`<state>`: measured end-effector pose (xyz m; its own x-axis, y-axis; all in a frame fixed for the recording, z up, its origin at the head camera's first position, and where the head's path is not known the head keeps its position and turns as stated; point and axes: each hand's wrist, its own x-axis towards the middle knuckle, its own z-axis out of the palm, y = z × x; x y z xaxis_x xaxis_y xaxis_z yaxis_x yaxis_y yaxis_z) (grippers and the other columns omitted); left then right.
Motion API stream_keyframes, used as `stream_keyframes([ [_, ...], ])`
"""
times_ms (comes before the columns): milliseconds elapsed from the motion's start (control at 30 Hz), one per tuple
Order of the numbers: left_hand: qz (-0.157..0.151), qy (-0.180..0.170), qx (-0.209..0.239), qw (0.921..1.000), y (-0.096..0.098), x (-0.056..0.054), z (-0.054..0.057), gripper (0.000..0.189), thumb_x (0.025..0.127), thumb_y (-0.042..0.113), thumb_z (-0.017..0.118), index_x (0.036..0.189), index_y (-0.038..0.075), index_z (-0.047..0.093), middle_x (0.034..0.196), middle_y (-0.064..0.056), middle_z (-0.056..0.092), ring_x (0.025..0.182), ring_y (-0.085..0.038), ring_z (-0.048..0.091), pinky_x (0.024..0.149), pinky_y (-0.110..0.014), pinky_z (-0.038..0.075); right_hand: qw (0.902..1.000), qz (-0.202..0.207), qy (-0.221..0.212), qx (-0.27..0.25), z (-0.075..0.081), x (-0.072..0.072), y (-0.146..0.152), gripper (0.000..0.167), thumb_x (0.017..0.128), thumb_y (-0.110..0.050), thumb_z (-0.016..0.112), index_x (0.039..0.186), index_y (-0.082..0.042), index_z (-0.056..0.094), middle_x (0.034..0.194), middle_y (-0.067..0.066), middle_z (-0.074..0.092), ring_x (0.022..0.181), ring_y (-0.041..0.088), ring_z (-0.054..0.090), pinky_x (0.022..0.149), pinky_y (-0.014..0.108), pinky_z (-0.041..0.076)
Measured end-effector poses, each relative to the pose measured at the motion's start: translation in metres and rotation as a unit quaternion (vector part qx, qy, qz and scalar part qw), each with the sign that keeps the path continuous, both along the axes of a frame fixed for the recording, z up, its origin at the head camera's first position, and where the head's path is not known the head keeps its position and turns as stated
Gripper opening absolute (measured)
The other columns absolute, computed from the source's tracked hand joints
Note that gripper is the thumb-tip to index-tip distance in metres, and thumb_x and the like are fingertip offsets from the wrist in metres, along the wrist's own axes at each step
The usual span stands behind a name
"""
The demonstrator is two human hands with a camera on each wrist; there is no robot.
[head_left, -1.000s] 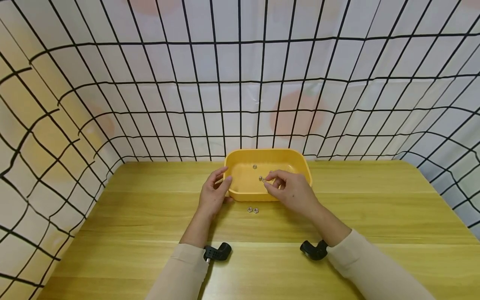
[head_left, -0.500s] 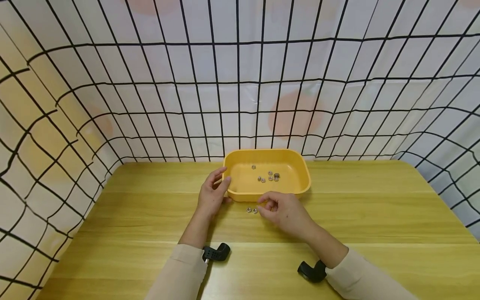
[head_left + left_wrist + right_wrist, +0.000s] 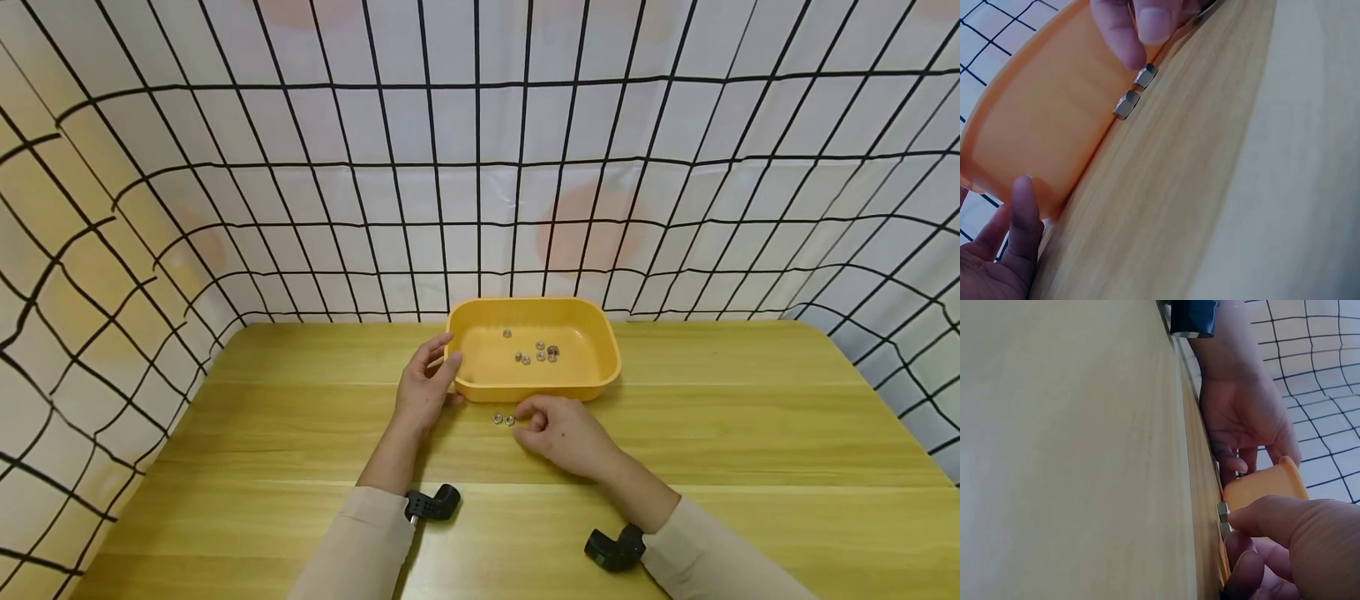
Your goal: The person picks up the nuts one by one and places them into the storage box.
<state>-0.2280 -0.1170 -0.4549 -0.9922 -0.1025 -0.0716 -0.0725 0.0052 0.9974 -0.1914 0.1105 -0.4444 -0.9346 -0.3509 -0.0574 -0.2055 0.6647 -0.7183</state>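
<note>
A yellow plastic tray [image 3: 480,392] stands on the wooden table, with several small metal nuts [image 3: 541,357] scattered inside it. My left hand [image 3: 423,387] rests against the tray's left end, thumb at the near corner and loosely bent fingers along the side. Two hex nuts [image 3: 1127,105] lie side by side on the table just before the tray's front wall. At the right-hand nut [image 3: 510,420], my right hand [image 3: 566,433] has its thumb and index fingertips spread apart. One of its fingertips looks close to or touching that nut [image 3: 1223,512] in the right wrist view.
Black grid mesh [image 3: 480,225] hung before a pale curtain rises behind and beside the wooden table [image 3: 300,433]. Each wrist wears a black camera mount [image 3: 435,503], and the sleeves are beige.
My right hand has left the tray, coming down toward the table nuts, and uncovered the nuts in the tray. It then sank slightly lower. My left hand has stayed at the tray's end.
</note>
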Motion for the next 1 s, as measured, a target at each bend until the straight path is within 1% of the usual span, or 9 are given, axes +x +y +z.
stream_keyframes([
  [200, 0.001, -0.002, 0.000, 1.0000, 0.000, 0.000, 0.000, 0.044, 0.101, 0.030, 0.066, 0.144, 0.024, 0.058, 0.155, -0.010, 0.041, 0.136, -0.029, 0.050, 0.060, -0.027, 0.061, 0.9992, -0.012, 0.015, 0.035, -0.003, -0.004, -0.009, 0.015, 0.087, -0.029, 0.080, 0.099, -0.020, 0.074, 0.070, -0.010, 0.060, 0.063, 0.008, 0.054, 0.062, 0.024, 0.045],
  [300, 0.000, 0.000, 0.000, 1.0000, 0.000, 0.000, 0.000, 0.045, 0.101, 0.030, 0.066, 0.144, 0.024, 0.057, 0.155, -0.011, 0.041, 0.135, -0.030, 0.050, 0.059, -0.026, 0.061, 0.9988, -0.016, 0.017, 0.042, -0.003, -0.005, -0.012, 0.013, 0.087, -0.030, 0.080, 0.095, -0.022, 0.074, 0.070, -0.010, 0.060, 0.063, 0.008, 0.054, 0.062, 0.025, 0.045],
  [567, 0.000, 0.003, 0.001, 1.0000, 0.000, -0.001, -0.001, 0.047, 0.100, 0.030, 0.067, 0.145, 0.022, 0.057, 0.156, -0.013, 0.040, 0.136, -0.032, 0.050, 0.059, -0.026, 0.061, 0.9986, -0.013, 0.020, 0.048, -0.002, -0.003, -0.014, 0.010, 0.088, -0.030, 0.079, 0.089, -0.024, 0.072, 0.069, -0.011, 0.060, 0.062, 0.008, 0.054, 0.061, 0.025, 0.045],
  [800, 0.001, 0.005, -0.002, 1.0000, 0.000, 0.000, -0.001, 0.046, 0.100, 0.030, 0.067, 0.145, 0.022, 0.057, 0.155, -0.012, 0.040, 0.136, -0.032, 0.050, 0.059, -0.026, 0.061, 0.9988, 0.001, 0.024, 0.043, -0.001, -0.001, -0.013, 0.008, 0.088, -0.029, 0.078, 0.087, -0.023, 0.072, 0.069, -0.011, 0.061, 0.063, 0.007, 0.055, 0.060, 0.023, 0.045],
  [1000, 0.003, 0.006, -0.004, 1.0000, 0.000, 0.000, -0.001, 0.047, 0.100, 0.030, 0.067, 0.145, 0.022, 0.057, 0.155, -0.013, 0.041, 0.136, -0.032, 0.050, 0.059, -0.026, 0.061, 0.9992, -0.002, 0.017, 0.036, 0.000, 0.001, -0.012, 0.008, 0.089, -0.029, 0.078, 0.087, -0.024, 0.072, 0.069, -0.011, 0.061, 0.062, 0.007, 0.054, 0.060, 0.023, 0.045],
])
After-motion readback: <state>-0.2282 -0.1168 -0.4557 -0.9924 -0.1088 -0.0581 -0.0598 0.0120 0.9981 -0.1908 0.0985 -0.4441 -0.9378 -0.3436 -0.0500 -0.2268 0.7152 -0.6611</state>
